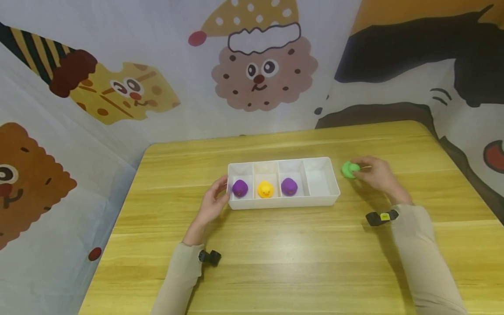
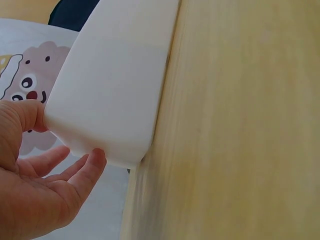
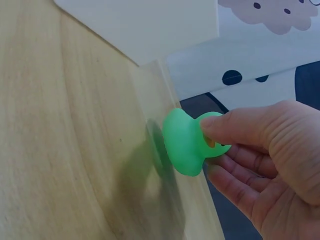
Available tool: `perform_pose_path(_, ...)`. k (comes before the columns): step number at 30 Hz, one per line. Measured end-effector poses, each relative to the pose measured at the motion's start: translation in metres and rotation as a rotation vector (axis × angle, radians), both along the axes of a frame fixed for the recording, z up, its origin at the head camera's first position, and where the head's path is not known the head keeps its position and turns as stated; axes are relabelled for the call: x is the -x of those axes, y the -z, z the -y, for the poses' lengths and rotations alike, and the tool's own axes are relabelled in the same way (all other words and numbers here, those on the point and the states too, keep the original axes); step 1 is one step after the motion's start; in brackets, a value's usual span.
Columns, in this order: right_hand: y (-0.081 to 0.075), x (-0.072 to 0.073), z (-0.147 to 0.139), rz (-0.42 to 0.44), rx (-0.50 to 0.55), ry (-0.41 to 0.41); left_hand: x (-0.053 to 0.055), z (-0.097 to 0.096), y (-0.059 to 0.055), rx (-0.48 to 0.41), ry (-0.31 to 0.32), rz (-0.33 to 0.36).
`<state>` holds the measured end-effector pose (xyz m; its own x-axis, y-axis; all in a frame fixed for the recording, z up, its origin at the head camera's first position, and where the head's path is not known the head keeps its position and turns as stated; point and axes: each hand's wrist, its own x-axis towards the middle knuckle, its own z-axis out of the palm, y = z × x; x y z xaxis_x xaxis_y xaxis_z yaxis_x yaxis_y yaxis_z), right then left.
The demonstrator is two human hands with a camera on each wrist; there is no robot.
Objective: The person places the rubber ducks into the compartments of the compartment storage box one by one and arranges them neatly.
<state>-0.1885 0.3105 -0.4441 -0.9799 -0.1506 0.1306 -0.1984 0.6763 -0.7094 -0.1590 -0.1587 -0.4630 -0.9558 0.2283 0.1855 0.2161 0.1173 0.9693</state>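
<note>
A white box (image 1: 283,202) with compartments in a row sits on the table. My left hand (image 1: 212,203) holds its left end, thumb at the rim and fingertips (image 2: 95,159) against the end wall. A purple rubber toy (image 1: 240,188) lies in the leftmost compartment, a yellow rubber duck (image 1: 265,189) beside it, and another purple toy (image 1: 289,187) in the third. The rightmost compartment is bare. Right of the box, my right hand (image 1: 376,175) pinches a green rubber duck (image 3: 182,142) by its head, between thumb and fingers. The duck is tilted close over the table, its shadow beneath.
The wooden table (image 1: 275,262) extends in front of the box and to both sides. Behind its far edge hangs a cloth (image 1: 197,113) printed with cartoon figures. Each wrist wears a small black camera, such as the right one (image 1: 376,218).
</note>
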Motion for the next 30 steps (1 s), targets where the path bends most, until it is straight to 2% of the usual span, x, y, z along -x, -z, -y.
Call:
perform_pose_path(5,-0.005,-0.005,0.000,-0.013,0.011,0.013,0.001,0.001,0.000,0.005,0.005,0.005)
perform_pose_path(11,-0.012,-0.010,0.001,-0.066,0.012,0.019,0.001,0.000,0.001,0.000,0.001,0.012)
perform_pose_path(19,-0.024,-0.015,0.004,-0.130,-0.036,0.028,0.000,0.000,0.001,-0.003,-0.005,0.002)
perform_pose_path(23,-0.032,-0.018,0.007,-0.130,-0.025,0.024,0.000,0.000,0.001,0.006,-0.003,-0.005)
perform_pose_path(30,-0.042,-0.021,0.012,-0.199,-0.014,-0.004,0.000,0.000,0.001,-0.001,-0.001,-0.006)
